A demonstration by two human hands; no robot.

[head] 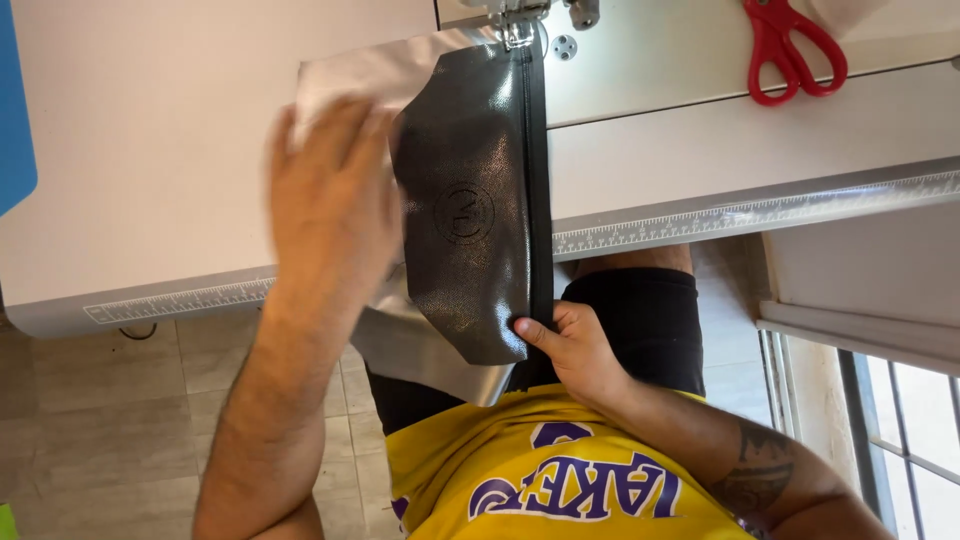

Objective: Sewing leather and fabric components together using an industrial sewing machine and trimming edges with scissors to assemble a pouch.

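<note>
A black textured pouch panel (470, 210) with a round embossed mark lies over a silver lining sheet (360, 70) on the white sewing table (150, 150). A black zipper strip (538, 180) runs along the panel's right edge up to the sewing machine's presser foot (515, 28). My left hand (330, 210) lies flat, motion-blurred, on the silver sheet and the panel's left edge. At the bottom end of the zipper strip, below the table edge, my right hand (572, 350) pinches it between thumb and fingers.
Red-handled scissors (790, 50) lie at the top right of the table. A printed ruler strip (740, 215) runs along the table's front edge. A blue object (14, 110) sits at the far left. A tiled floor is below and a barred window (900, 440) at the lower right.
</note>
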